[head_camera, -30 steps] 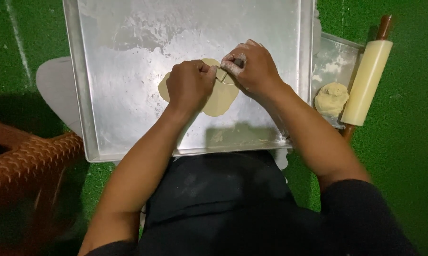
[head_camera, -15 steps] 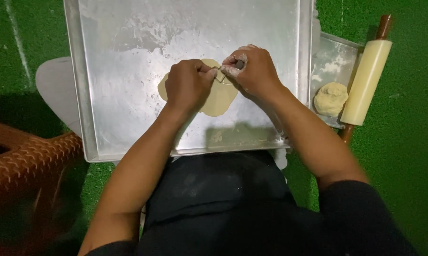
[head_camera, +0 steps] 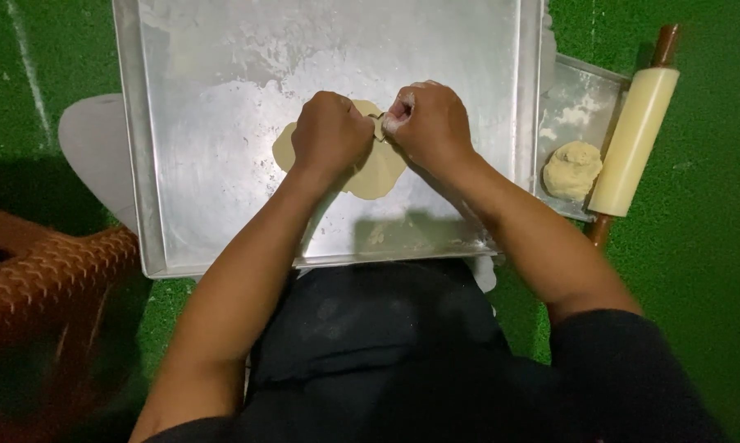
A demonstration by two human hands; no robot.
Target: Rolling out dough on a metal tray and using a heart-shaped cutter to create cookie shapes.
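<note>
A flat, pale sheet of dough (head_camera: 380,174) lies on a floured metal tray (head_camera: 222,164) in front of me. My left hand (head_camera: 330,134) and my right hand (head_camera: 425,123) rest on top of the dough, knuckles up and close together. Between their fingertips they pinch a small metal cutter (head_camera: 380,125), pressed against the dough. Most of the cutter is hidden by my fingers.
To the right a smaller metal tray (head_camera: 579,98) holds a lump of dough (head_camera: 572,169). A cream rolling pin (head_camera: 635,139) with brown handles lies beside it. A brown woven basket (head_camera: 42,283) sits at the left, on green matting (head_camera: 698,246).
Both hands stay pressed on the dough with only a slight shift of the fingers; the dough and the tray have not moved.
</note>
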